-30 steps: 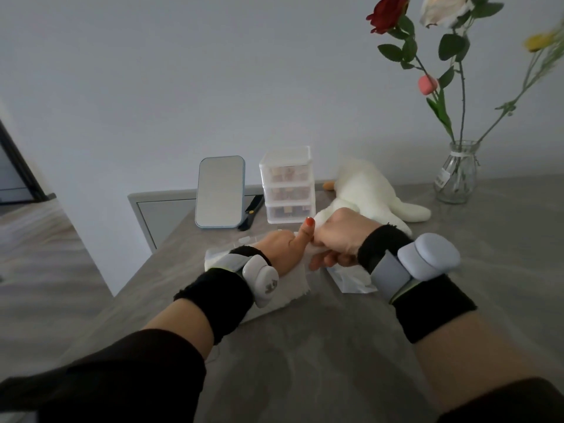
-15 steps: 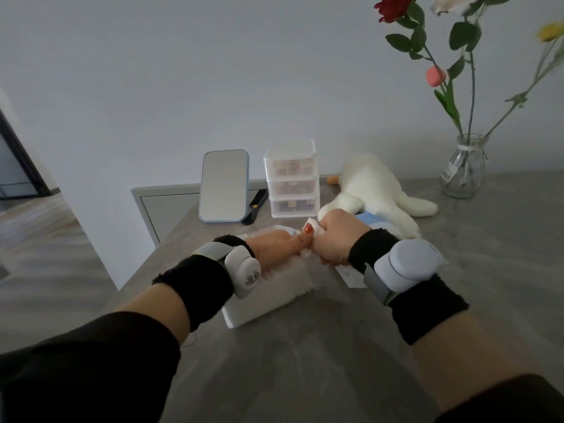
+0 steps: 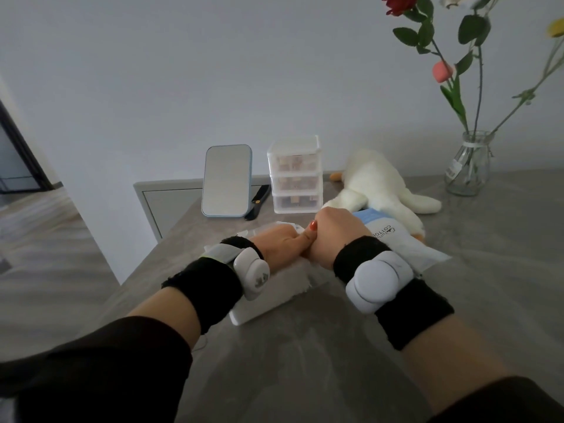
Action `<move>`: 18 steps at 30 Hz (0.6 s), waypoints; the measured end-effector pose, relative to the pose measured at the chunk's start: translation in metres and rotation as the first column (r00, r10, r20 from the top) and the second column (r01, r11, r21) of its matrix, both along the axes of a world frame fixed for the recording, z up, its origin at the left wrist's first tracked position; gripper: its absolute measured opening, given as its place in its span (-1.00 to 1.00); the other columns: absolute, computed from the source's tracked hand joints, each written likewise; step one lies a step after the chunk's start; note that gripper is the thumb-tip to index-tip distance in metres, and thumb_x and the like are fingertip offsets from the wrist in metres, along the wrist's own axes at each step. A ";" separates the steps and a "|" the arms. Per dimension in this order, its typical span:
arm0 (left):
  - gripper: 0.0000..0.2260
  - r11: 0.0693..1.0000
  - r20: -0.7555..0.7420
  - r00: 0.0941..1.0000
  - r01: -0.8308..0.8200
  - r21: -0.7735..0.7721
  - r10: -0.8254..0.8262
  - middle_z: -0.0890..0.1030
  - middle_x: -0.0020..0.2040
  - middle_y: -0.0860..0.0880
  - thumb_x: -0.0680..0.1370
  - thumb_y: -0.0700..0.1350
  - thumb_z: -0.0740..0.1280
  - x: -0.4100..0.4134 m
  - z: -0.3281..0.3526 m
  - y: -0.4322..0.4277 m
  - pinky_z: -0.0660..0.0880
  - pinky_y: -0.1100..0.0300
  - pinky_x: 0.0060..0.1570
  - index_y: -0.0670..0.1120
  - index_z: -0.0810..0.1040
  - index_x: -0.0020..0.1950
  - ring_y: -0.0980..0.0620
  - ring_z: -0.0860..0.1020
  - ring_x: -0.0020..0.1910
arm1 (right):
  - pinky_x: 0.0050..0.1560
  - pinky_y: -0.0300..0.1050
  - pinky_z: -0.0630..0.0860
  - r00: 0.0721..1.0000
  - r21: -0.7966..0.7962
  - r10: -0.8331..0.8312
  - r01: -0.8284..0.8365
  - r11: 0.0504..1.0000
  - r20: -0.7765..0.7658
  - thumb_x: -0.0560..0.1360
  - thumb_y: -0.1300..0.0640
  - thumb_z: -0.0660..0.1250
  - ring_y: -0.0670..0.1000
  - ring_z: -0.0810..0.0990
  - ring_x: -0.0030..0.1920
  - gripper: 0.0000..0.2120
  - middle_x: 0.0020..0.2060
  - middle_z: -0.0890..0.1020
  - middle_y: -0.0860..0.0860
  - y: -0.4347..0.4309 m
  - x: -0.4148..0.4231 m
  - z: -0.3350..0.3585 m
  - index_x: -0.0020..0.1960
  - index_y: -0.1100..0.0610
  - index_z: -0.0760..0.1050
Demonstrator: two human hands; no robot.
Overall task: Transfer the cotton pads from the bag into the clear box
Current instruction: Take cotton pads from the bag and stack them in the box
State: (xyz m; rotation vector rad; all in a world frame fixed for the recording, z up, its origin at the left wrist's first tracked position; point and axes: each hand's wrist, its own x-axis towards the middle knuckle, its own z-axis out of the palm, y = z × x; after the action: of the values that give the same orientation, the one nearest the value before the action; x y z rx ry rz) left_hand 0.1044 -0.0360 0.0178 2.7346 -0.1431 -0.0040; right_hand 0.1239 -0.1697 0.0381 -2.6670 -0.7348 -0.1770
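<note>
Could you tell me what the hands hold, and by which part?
It cannot be told: the left hand and right hand meet over the clear box, fingers tucked out of sight, hiding any hold.

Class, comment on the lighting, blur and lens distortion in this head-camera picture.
Head view: dim, flat, greyish light; only soft shadows on the table; no glare on the mirror; white flower at the top edge smeared; wide-angle lens makes the door frame lean.
</note>
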 end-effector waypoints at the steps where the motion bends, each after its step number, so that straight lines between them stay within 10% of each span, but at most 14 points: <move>1: -0.31 1.000 0.019 1.000 0.003 0.020 -0.003 0.60 -0.15 -0.11 0.63 0.21 -0.15 -0.001 0.001 -0.001 0.38 0.15 -0.03 -0.26 0.59 -0.14 -0.07 0.51 -0.14 | -0.18 -0.11 0.41 1.000 0.004 -0.001 0.001 1.000 0.008 0.48 0.12 0.29 0.06 0.47 -0.24 -0.73 -0.38 0.39 0.00 0.000 0.000 0.000 -0.35 0.08 0.29; 7: -0.33 0.995 0.079 0.997 0.006 0.100 -0.014 0.57 -0.23 -0.19 0.63 0.20 -0.12 -0.004 0.004 -0.003 0.33 0.14 -0.23 -0.28 0.51 -0.24 -0.11 0.47 -0.23 | -0.18 -0.11 0.42 1.000 -0.029 0.026 -0.026 0.999 0.016 0.47 0.11 0.31 0.04 0.47 -0.26 -0.74 -0.38 0.40 0.00 0.000 0.005 -0.003 -0.32 0.08 0.29; 18: -0.32 1.000 0.055 0.998 -0.017 0.021 0.016 0.58 -0.23 -0.15 0.59 0.28 -0.17 -0.006 0.006 -0.003 0.45 0.06 0.01 -0.16 0.53 -0.27 -0.11 0.51 -0.18 | -0.37 -0.19 0.43 0.983 0.044 0.065 -0.058 0.997 -0.172 0.43 0.08 0.31 0.05 0.57 -0.35 -0.83 -0.40 0.56 0.09 -0.007 0.011 0.000 -0.25 0.18 0.48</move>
State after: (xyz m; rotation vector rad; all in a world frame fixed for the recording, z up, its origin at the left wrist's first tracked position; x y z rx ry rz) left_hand 0.0986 -0.0394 0.0238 2.7582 -0.1363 0.0746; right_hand 0.1350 -0.1768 0.0386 -2.5791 -0.7481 0.0568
